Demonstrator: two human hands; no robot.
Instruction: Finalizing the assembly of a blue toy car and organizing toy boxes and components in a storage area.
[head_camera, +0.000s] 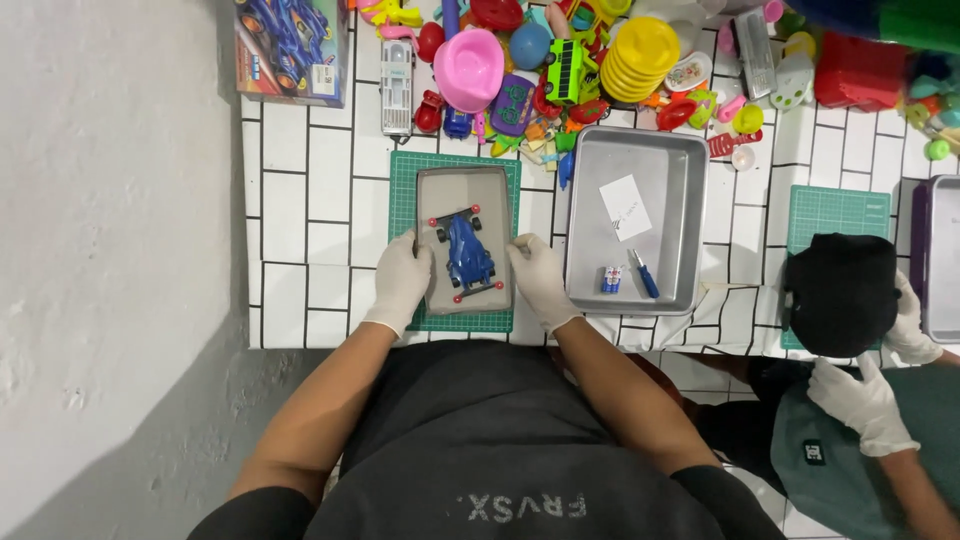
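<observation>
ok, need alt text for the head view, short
Seen from above, a person's gloved left hand and right hand rest on the sides of a grey tray holding a blue toy race car, on a green cutting mat. To the right a metal pan holds a paper slip and screwdriver; bright plastic toys crowd the tiled table's far edge.

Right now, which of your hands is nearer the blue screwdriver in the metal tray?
Right. The right hand rests on the small tray's right edge, just left of the metal tray holding the blue screwdriver. The left hand is beyond the toy car.
</observation>
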